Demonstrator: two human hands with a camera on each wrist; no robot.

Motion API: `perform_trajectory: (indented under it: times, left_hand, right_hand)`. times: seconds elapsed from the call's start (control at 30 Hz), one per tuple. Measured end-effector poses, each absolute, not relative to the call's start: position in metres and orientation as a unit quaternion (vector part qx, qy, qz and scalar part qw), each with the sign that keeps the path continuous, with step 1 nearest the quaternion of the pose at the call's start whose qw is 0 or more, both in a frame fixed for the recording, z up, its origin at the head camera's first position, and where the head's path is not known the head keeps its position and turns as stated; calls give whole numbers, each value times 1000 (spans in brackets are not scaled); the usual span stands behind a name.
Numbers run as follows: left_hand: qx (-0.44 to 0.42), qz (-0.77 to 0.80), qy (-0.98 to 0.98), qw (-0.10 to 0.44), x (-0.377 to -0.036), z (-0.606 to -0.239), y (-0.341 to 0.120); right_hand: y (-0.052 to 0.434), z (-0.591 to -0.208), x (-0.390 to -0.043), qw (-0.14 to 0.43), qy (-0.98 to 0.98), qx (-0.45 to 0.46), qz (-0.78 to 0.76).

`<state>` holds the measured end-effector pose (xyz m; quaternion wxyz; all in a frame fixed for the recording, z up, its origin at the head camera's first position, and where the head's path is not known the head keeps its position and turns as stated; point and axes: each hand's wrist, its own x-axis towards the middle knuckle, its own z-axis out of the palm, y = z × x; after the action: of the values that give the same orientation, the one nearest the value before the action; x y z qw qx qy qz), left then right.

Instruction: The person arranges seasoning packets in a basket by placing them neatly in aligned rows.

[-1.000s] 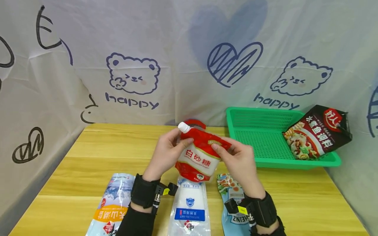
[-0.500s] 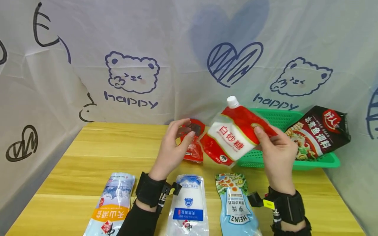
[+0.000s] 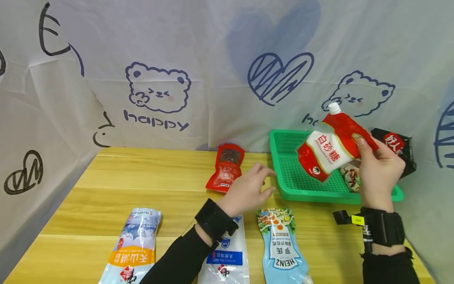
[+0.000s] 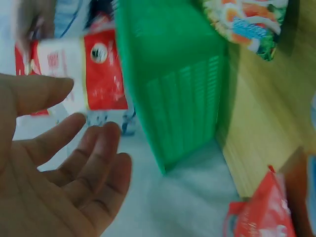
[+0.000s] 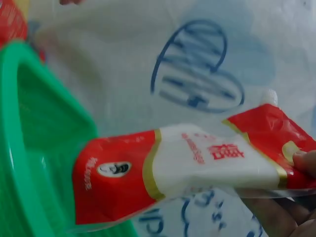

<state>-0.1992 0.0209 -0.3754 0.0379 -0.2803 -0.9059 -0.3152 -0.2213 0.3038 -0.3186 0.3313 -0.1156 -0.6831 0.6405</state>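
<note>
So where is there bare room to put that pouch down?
The basket's left floor is bare; its right holds a dark packet. The table's left half, behind the three front pouches, is free. Around the left hand it is crowded.

head high, wrists close, green basket [image 3: 301,185] shared

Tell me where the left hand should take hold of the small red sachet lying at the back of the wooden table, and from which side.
Grip the small red sachet across its narrow middle, coming down from above. It lies flat on the wooden table with bare wood on both long sides, so thumb and fingers should fit. The left hand, open, is just to its right.
</note>
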Motion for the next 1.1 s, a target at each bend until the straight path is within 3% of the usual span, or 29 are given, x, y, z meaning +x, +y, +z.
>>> perform_trajectory:
  times: [0.3,0.5,0.73,0.93,1.1]
  left_hand:
    - [-406,-148,-900,46,-209,-373,62]
    - [-417,-137,-898,15,-212,-373,74]
    - [-418,-115,-901,4,-215,-373,79]
    - [-424,-114,-898,4,-216,-371,79]
    - [-426,-94,-899,23,-215,-373,80]
  right_hand:
    - [343,-332,-250,261,-672,-217,658]
    - [362,-348,-262,224,-693,-269,630]
    - [378,-366,-265,240,-734,-291,565]
    - [391,-380,-263,261,-693,-295,603]
    - [397,-383,-258,243,-712,-287,593]
